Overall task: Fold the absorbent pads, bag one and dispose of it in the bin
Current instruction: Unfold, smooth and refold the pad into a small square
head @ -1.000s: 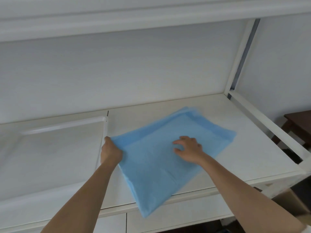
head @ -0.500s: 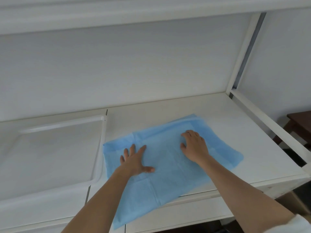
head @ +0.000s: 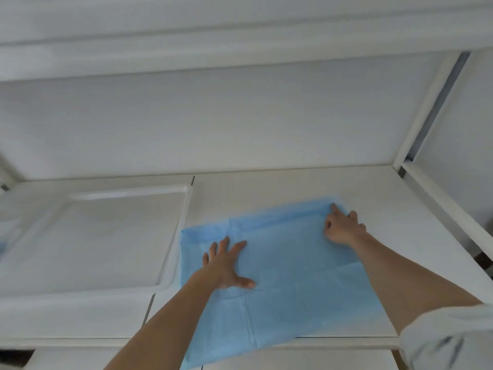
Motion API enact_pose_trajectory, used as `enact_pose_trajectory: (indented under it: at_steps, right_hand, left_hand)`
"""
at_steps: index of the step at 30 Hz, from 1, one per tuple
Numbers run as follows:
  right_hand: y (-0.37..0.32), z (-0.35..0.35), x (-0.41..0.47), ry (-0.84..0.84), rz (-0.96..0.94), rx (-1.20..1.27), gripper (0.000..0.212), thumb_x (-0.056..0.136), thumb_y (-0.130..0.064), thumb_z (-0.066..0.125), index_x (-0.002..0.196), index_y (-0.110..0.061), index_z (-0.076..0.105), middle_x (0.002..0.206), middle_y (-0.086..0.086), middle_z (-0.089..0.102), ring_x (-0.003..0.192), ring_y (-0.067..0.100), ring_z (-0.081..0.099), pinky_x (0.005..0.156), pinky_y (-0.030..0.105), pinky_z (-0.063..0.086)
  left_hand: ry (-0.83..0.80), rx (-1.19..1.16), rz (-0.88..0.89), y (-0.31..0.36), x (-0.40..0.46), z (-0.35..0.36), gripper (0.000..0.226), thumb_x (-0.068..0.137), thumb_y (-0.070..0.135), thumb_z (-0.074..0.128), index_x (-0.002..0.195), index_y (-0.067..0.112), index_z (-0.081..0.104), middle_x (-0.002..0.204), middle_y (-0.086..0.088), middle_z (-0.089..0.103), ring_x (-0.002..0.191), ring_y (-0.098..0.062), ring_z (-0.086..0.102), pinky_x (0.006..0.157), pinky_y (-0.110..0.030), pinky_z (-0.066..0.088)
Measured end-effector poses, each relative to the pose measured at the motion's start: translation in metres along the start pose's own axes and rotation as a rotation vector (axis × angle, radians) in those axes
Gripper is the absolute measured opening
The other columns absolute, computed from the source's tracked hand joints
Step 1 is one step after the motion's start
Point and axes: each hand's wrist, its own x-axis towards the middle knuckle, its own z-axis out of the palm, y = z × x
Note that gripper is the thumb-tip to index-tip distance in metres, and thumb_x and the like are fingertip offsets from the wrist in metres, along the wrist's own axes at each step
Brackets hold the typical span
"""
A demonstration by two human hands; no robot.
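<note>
- Centrally, a light blue absorbent pad (head: 288, 276) lies spread flat on a white counter (head: 346, 188), filling the lower middle of the frame.
- Its near edge hangs over the counter's front lip at the bottom of the frame, and its left edge runs just beside the raised rim of a white tray.
- Crease lines cross the pad, one running across it and one running from front to back, and a darker blue band follows its far edge.
- The left hand (head: 226, 265) rests palm down on the left part of the pad, fingers spread wide and thumb pointing to the right; it grips nothing.
- The right hand (head: 342, 225) presses on the pad's upper right corner with fingers loosely curled and the index finger stretched toward the far edge; whether it pinches the sheet I cannot tell.
- Both forearms reach in from the bottom of the frame, and a rolled pale sleeve (head: 448, 337) shows at the lower right.
- The shallow white tray (head: 184, 209) sits on the counter in the left half of the frame, just beside the pad.
- A white back panel (head: 213, 124) rises behind the counter, under a white shelf (head: 213, 38) across the top.
- A white upright post (head: 424, 108) stands at the upper right, with a white side rail (head: 448, 209) running from it down the right edge.
</note>
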Motion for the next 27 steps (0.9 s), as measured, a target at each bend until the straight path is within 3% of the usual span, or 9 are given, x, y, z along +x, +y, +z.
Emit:
enact_pose_trajectory:
  at_steps: [5,8,10,14,20,24,27]
  right_hand:
    - [0.002,-0.001,0.007,-0.048,-0.001,-0.041,0.042,0.093,-0.029,0.032,0.134,-0.026,0.041,0.158,-0.018,0.000,0.137,0.029,0.011,0.104,0.049,0.034]
    - [-0.001,0.003,0.004,-0.016,0.027,-0.016,0.045,0.093,-0.026,0.032,0.138,-0.024,0.037,0.159,-0.016,0.000,0.136,0.027,0.013,0.100,0.047,0.035]
    - [-0.006,0.006,0.000,0.040,0.052,-0.014,0.045,0.091,-0.023,0.035,0.136,-0.020,0.038,0.159,-0.011,0.003,0.134,0.027,0.016,0.098,0.046,0.035]
    - [-0.018,0.014,-0.011,0.269,0.081,-0.061,0.041,0.088,-0.019,0.046,0.128,-0.013,0.046,0.155,0.007,0.012,0.134,0.030,0.021,0.102,0.046,0.032]
    - [-0.029,0.014,-0.030,0.315,0.006,-0.095,0.027,0.088,-0.026,0.052,0.113,-0.016,0.057,0.143,0.009,0.027,0.125,0.030,0.027,0.097,0.043,0.033]
    - [-0.036,0.014,-0.048,0.265,-0.039,-0.074,0.031,0.090,-0.026,0.052,0.120,-0.019,0.056,0.146,0.007,0.027,0.132,0.029,0.022,0.101,0.042,0.031]
    - [-0.038,0.019,-0.062,0.225,-0.048,-0.014,0.029,0.089,-0.026,0.053,0.117,-0.025,0.060,0.144,0.005,0.032,0.133,0.029,0.022,0.104,0.040,0.029]
  left_hand:
    - [-0.009,-0.004,0.019,-0.003,-0.003,-0.007,0.109,0.062,0.062,0.076,0.148,0.043,0.012,0.159,-0.004,-0.003,0.146,-0.031,-0.006,0.118,-0.047,0.005]
    - [0.038,-0.168,-0.027,-0.009,-0.006,-0.018,0.097,0.062,0.068,0.070,0.144,0.035,0.031,0.150,-0.005,0.020,0.140,-0.028,0.015,0.115,-0.037,0.015]
    - [0.120,-0.151,-0.122,-0.018,-0.009,-0.024,0.082,0.075,0.062,0.064,0.143,0.028,0.034,0.143,-0.008,0.028,0.136,-0.030,0.023,0.113,-0.037,0.020]
    - [0.175,-0.015,-0.319,-0.038,-0.018,-0.028,0.068,0.085,0.049,0.058,0.141,0.020,0.032,0.143,-0.010,0.024,0.135,-0.032,0.023,0.106,-0.042,0.031]
    - [0.181,-0.012,-0.331,-0.038,-0.021,-0.030,0.057,0.090,0.040,0.053,0.136,0.013,0.032,0.136,-0.013,0.030,0.132,-0.030,0.030,0.105,-0.035,0.029]
    - [0.207,-0.184,-0.414,-0.030,-0.026,-0.033,0.051,0.090,0.019,0.046,0.136,0.007,0.028,0.138,-0.014,0.021,0.116,-0.036,0.047,0.095,-0.035,0.041]
    - [0.269,-0.523,-0.493,-0.027,-0.024,-0.032,0.059,0.085,0.010,0.049,0.138,0.003,0.024,0.139,-0.019,0.025,0.104,-0.035,0.051,0.080,-0.035,0.046]
